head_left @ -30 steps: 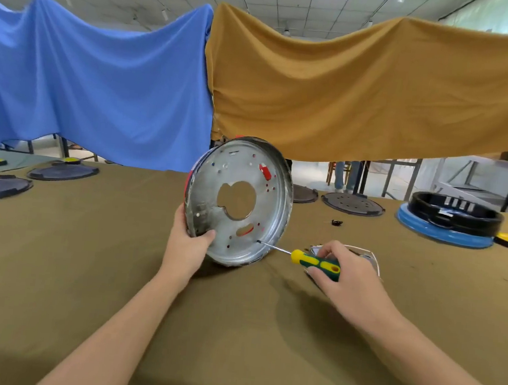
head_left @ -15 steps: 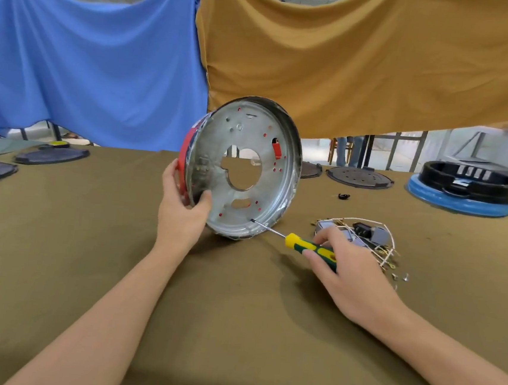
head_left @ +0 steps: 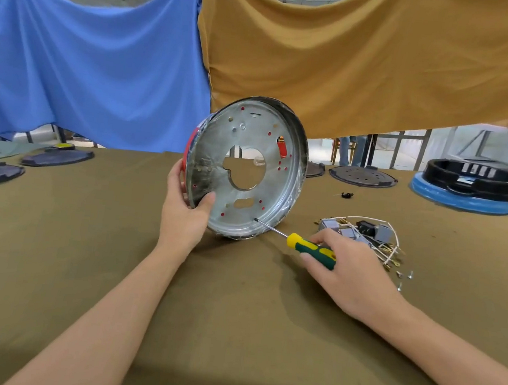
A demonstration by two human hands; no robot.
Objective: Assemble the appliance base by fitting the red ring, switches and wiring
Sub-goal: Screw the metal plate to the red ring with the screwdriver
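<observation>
Two hands work: the left hand [head_left: 182, 216] grips the base [head_left: 245, 173] on edge, the right hand [head_left: 347, 272] holds the screwdriver [head_left: 309, 249], tip touching its low hole.

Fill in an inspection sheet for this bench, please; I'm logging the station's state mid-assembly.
Surface: table under an olive cloth.
Job's things: metal base stood on edge, red ring showing at its left rim; switches heaped to the right.
Clutter: loose screws; small black part.
Grippers: left hand grips the base's rim; right hand holds a screwdriver, tip at the base's lower face.
Cables: white wires tangled among the switches.
Surroundings: blue drape, tan drape; dark plates and a black ring on a blue disc at the far edge.
</observation>
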